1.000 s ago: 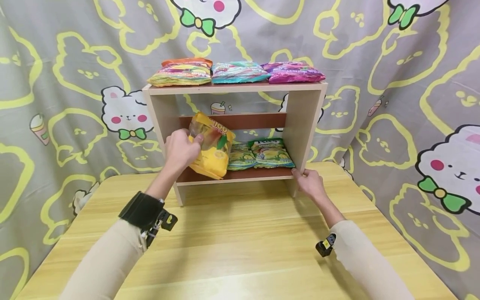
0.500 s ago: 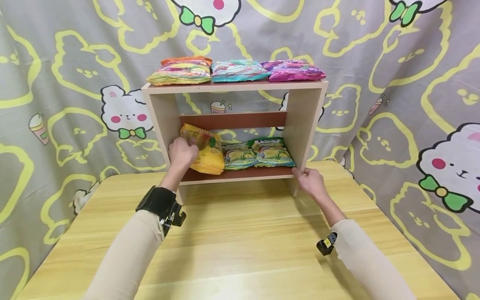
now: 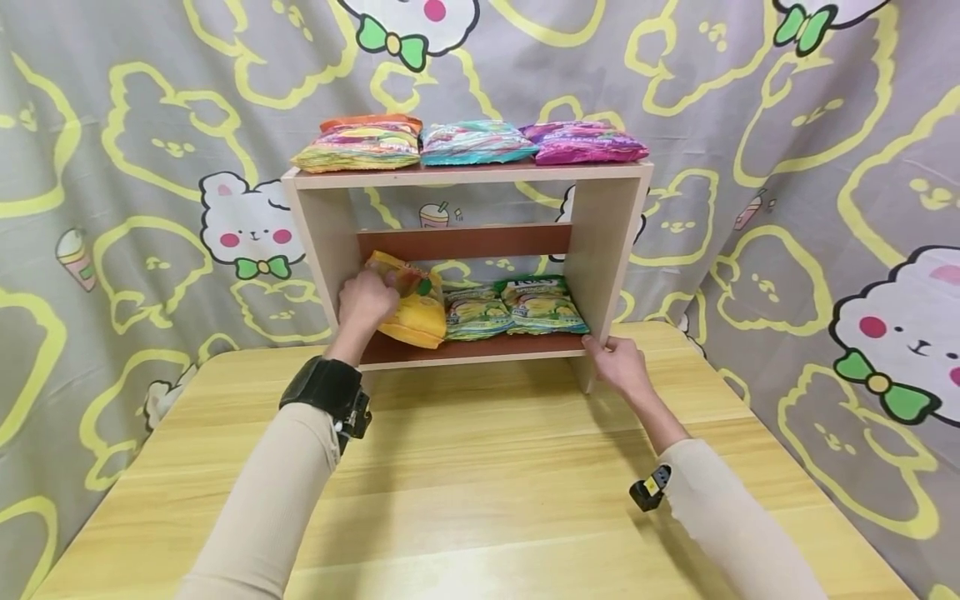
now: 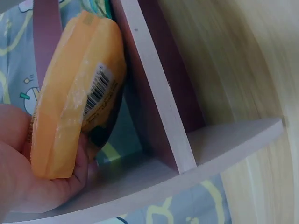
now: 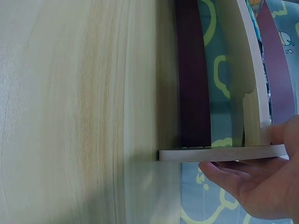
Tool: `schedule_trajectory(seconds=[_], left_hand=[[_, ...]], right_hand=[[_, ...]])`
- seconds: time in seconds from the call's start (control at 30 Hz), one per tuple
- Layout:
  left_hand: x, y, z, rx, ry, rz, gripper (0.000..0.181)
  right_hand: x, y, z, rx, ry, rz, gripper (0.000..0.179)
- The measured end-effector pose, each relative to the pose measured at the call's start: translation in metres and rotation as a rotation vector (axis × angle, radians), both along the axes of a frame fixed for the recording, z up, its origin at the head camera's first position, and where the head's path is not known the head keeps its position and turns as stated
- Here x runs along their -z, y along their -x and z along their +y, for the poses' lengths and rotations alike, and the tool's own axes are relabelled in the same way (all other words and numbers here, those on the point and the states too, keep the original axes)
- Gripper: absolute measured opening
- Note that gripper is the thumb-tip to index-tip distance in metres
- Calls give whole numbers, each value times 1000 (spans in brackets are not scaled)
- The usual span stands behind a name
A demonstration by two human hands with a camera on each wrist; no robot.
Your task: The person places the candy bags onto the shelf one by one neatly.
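My left hand grips a yellow snack bag by its left side, inside the lower left of a small wooden shelf unit. In the left wrist view the yellow bag shows its edge and a barcode, with fingers curled behind it. To its right two green bags lean side by side, the middle one and the right one. My right hand holds the unit's right side panel. The right wrist view shows thumb and fingers of the right hand around that panel.
On the top board lie an orange-and-yellow bag, a teal bag and a purple bag. The unit stands at the back of a light wooden table. A patterned curtain hangs behind and beside it.
The left hand has brought the yellow bag down and left into the lower compartment, beside the green bags, with little motion in the last half second. The right hand stays on the side panel.
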State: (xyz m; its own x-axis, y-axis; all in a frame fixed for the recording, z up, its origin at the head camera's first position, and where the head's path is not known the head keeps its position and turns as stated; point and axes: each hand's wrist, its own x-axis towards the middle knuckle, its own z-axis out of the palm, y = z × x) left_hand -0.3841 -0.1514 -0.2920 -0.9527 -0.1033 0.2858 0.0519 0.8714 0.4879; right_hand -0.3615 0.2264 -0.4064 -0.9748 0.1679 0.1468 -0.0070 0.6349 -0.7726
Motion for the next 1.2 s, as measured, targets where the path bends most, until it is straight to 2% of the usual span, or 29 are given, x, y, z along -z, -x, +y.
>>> schedule_trajectory(seconds=[0.13,0.27,0.33,0.5,0.8,0.97,1.2], left_hand=[[1,1,0,-5,-28,2,42],[-1,2,-1,-21,-43,-20,60],[-2,1,0,-39,-67,-20,72],[-3,0,5,-81,-53,-23,82],[-8,-2,14,-99,121,-46,77],[-7,-5,16,-71,175,-40,83],[2,-8,21,-54,308,-55,102]], right_hand=[[-1,-1,-1,-3,3,-3,52],[-2,0,0,-2,3,-1,53],[-2,1,-1,-2,-1,5,53],[-1,1,-2,-3,-13,12,53],[-2,0,-1,-9,0,-1,55],[-2,0,-1,-3,-1,-10,55],[-1,0,-2,-3,-6,-9,55]])
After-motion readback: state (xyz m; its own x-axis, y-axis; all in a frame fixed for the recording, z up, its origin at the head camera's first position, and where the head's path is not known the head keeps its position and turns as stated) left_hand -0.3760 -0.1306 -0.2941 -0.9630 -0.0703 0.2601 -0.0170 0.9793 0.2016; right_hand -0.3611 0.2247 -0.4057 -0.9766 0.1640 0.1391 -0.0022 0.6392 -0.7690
